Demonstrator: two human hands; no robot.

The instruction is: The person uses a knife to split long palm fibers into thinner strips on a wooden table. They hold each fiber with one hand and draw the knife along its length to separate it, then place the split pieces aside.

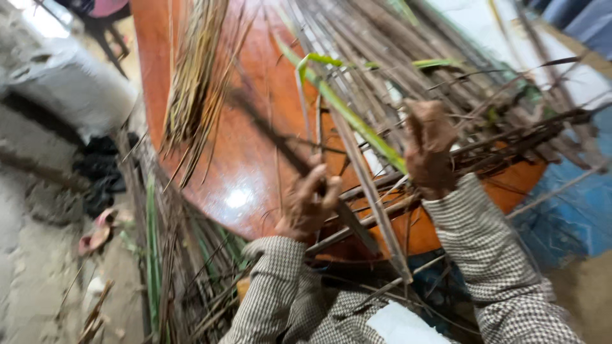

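Head view showed a glossy orange-brown surface (248, 127) tilting away, with a wide spread of long dry stalks (408, 76) lying across its right half and spilling over the near edge. A thinner bundle of straw-coloured stalks (191, 83) lay on the left part, and more stalks with green blades (153, 255) leaned against the floor beside it. Among the dry ones ran a green leaf (357, 124), bent at its top. The left hand (309, 204), in a checked sleeve (274, 286), curled its grip around one thin dark stalk (287, 150) near the surface's edge. The right hand (430, 150) closed its grip over several stalks in the pile; blur hid exactly which. The stalks looked light, stiff and brittle, likely to snap if bent hard, so a hold near the thicker lower end seemed soundest.
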